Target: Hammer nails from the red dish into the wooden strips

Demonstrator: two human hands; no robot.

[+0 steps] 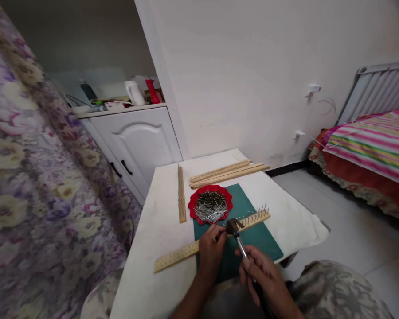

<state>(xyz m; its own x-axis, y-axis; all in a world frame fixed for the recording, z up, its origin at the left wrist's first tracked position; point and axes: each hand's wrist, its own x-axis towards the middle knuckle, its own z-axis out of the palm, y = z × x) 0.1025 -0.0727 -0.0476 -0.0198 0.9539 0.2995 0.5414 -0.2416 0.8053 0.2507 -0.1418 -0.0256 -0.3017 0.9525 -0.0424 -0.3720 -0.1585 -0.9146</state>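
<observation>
A long wooden strip with rows of holes (177,256) lies across a green cutting mat (261,246). Nails (257,215) stand upright in its right part. My left hand (211,250) rests at the middle of the strip, thumb and fingers pinched together; what is between them is hidden. In my right hand (262,275) is a claw hammer (241,244), gripped by its handle. The hammer head is over the strip, close beside my left fingertips. A red scalloped dish (191,207) full of loose nails (211,206) sits just beyond, partly on the mat.
Another strip with nails standing in it (181,199) lies on the left of the white table (153,217). Several wooden strips (224,174) are at the back. A white cabinet (136,141) and flowered curtain (63,177) are left, a bed (369,146) right.
</observation>
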